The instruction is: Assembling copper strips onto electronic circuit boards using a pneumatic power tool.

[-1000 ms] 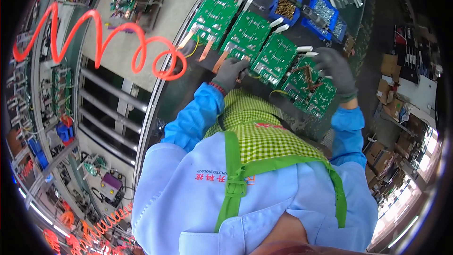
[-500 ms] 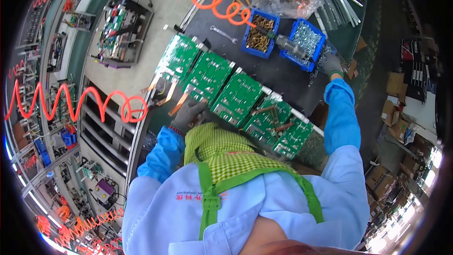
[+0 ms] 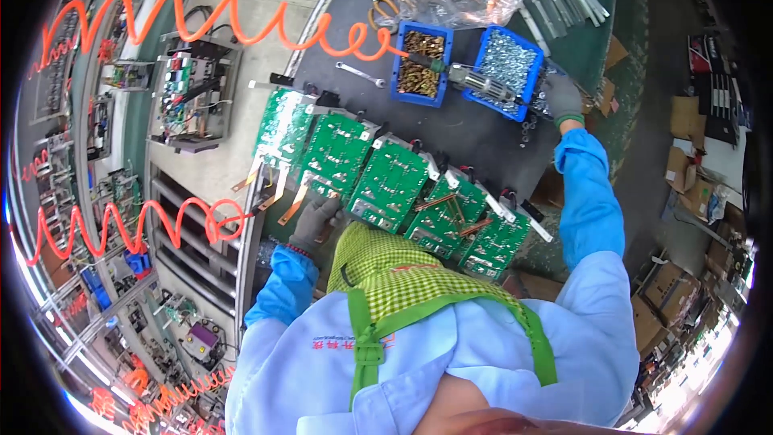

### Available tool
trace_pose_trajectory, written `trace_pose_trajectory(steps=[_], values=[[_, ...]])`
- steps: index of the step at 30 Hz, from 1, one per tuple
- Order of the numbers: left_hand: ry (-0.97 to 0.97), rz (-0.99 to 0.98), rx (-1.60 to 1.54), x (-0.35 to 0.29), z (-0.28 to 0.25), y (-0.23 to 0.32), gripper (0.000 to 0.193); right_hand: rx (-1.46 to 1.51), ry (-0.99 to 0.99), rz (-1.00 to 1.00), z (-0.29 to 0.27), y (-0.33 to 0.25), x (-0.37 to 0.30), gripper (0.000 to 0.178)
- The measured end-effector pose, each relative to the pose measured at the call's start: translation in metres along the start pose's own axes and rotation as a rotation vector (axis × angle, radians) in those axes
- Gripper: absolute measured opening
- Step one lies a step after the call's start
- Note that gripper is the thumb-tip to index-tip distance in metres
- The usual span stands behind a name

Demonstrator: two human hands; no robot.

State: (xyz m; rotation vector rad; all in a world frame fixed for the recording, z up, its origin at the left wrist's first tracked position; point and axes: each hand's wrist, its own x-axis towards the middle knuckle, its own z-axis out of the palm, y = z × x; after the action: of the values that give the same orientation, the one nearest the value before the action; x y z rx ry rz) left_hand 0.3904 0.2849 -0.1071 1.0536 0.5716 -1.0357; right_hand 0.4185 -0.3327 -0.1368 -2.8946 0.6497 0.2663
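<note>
Where a blue bin of silver fasteners [image 3: 481, 50] sat on a dark bench [image 3: 467, 133], the right hand [image 3: 562, 97], gloved in grey, was just beyond its right edge, close to some small loose hardware. That hand's fingertips could not be made out, so whether they pinched anything could not be told.

Seen from above, a silver driver-like tool [image 3: 483, 83] crossed the bin's near side. Its long axis ran left to right, dipping slightly toward the wearer; its hose end lay over a second blue bin of brass-coloured fasteners [image 3: 417, 100], left of the first, and its other end pointed at the right hand, much the nearer of the two.

Five green circuit boards [image 3: 390, 181] made a slanting row on the wearer's side of the bin, stretching well off to its left. The left hand [image 3: 316, 221], also in a grey glove, was far to the bin's lower left, at the near edge of the boards and close to a copper strip [image 3: 295, 205]. Its fingers looked curled; whether they gripped anything could not be told.

Nearer the wearer than the bin, a pale-blue jacket [image 3: 282, 370] bore red characters on the chest, upside down in this view.
</note>
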Motion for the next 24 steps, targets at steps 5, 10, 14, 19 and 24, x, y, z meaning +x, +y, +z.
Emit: trace_pose_trajectory(steps=[5,10,14,19,24], values=[[0.039,0.045,0.050,-0.002,-0.004,-0.006,0.017,0.087,0.145,-0.235,0.006,-0.039,0.022,0.022],[0.098,0.033,0.001,-0.001,0.006,-0.008,0.018,-0.184,-0.096,-0.041,0.006,-0.103,0.037,0.026],[0.101,0.032,0.000,-0.006,0.015,-0.005,0.020,-0.168,-0.045,-0.170,0.022,-0.081,0.044,0.020],[0.103,0.049,0.069,-0.017,0.018,-0.007,0.016,0.046,0.013,-0.222,-0.003,-0.094,0.028,0.019],[0.011,0.092,-0.037,-0.008,0.012,-0.011,0.017,0.127,0.116,-0.069,-0.009,-0.086,0.000,0.021]])
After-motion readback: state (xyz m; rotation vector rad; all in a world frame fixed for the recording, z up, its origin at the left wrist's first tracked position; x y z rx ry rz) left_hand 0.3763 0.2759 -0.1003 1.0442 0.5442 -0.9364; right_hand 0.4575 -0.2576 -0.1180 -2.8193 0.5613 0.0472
